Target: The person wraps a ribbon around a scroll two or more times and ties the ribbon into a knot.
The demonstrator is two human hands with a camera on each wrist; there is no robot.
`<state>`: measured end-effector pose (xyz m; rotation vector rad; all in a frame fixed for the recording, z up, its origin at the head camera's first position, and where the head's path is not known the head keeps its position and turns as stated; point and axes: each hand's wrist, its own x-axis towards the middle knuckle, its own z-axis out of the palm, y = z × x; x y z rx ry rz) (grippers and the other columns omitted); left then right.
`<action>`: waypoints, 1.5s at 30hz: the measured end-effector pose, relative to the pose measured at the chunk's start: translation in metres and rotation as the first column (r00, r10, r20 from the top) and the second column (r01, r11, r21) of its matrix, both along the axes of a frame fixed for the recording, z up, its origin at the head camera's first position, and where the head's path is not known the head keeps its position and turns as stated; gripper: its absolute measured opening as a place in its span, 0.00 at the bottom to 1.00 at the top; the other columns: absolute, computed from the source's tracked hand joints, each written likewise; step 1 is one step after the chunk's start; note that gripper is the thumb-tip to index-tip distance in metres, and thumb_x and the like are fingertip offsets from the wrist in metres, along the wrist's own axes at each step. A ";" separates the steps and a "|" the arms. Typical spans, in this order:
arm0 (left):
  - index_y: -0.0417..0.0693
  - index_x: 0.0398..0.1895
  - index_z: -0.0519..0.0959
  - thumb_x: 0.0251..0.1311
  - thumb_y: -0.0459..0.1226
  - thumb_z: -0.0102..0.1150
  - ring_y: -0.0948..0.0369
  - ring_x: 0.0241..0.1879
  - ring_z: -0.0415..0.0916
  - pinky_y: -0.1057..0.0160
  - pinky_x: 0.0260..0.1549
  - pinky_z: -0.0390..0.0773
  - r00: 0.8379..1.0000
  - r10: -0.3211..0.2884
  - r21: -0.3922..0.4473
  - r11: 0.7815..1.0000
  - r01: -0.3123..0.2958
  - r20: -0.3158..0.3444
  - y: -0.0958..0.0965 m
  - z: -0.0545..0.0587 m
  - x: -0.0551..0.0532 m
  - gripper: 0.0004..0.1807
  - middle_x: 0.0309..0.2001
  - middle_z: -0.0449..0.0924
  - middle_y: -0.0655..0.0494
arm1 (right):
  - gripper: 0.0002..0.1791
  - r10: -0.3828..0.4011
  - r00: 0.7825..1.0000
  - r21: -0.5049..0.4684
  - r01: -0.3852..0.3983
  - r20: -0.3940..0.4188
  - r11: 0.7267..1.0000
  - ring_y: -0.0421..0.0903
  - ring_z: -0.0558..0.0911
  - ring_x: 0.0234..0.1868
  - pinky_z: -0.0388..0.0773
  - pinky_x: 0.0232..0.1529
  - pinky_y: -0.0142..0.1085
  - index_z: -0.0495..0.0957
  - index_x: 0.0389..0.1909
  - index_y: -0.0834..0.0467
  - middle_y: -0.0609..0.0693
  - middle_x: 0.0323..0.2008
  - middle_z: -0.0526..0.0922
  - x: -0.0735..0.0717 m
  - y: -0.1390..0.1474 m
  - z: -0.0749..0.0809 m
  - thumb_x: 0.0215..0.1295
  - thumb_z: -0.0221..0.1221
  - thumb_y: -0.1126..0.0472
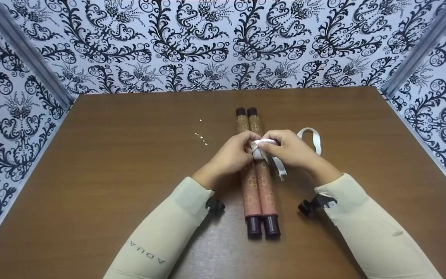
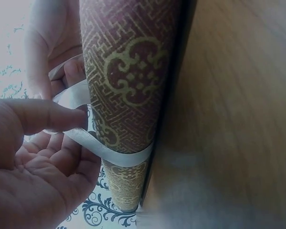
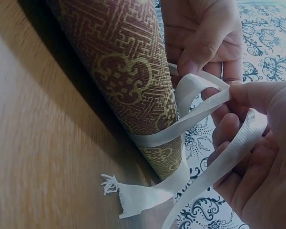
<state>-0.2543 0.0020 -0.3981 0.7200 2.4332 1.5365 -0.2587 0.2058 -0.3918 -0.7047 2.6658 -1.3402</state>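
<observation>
Two patterned scroll rolls [image 1: 251,193], reddish with gold motifs and dark end caps, lie side by side on the table; whether they are joined I cannot tell. A white ribbon [image 2: 126,158] goes round them past mid-length. My left hand [image 1: 232,153], left of the rolls, pinches the ribbon between thumb and fingers. From the right side, my right hand [image 1: 290,149] pinches a folded part of the ribbon [image 3: 207,107] with thumb and fingertips. One frayed ribbon end [image 3: 145,198] hangs beside the rolls. The fingers partly hide where the strands cross.
A long loop of ribbon [image 1: 315,137] lies on the brown table [image 1: 130,155] behind my right hand. Small pale flecks [image 1: 201,137] are scattered left of the rolls. Patterned black-and-white walls [image 1: 223,46] stand at the back and both sides.
</observation>
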 end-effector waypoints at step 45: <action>0.43 0.36 0.86 0.65 0.37 0.67 0.66 0.32 0.73 0.71 0.32 0.72 0.994 0.111 0.028 0.993 -0.111 0.002 0.006 0.006 0.011 0.06 0.35 0.81 0.59 | 0.08 -0.076 0.996 -0.024 0.077 0.050 0.997 0.41 0.76 0.27 0.73 0.29 0.29 0.82 0.34 0.60 0.46 0.25 0.78 -0.002 0.000 -0.004 0.72 0.60 0.61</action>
